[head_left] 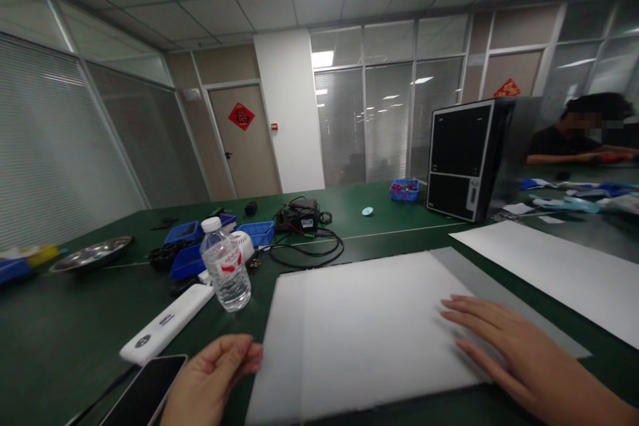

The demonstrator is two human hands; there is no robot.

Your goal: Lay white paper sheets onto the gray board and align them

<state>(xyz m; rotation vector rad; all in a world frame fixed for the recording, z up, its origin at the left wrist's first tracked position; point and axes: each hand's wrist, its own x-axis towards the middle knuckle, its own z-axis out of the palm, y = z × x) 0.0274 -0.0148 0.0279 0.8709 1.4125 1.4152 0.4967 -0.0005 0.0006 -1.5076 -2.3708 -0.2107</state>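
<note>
A white sheet [369,339] lies on the green table in front of me, with translucent grey strips along its left and right sides. My left hand [214,373] is at the sheet's left edge, fingers curled and thumb pressed against them; whether they pinch the edge is hidden. Over the right part of the sheet, my right hand [514,339] is held palm down with its fingers stretched out. A clear water bottle [227,269] stands upright beyond my left hand. Left of that hand are a dark-screened phone [147,389] and a long white device [167,323].
Behind the bottle are blue bins [257,233] and a black adapter [299,214] with looped cables. A computer case [459,163] stands at the back right. Another white sheet [554,273] lies rightward, a metal tray [94,254] far left. A person [574,140] sits behind the case.
</note>
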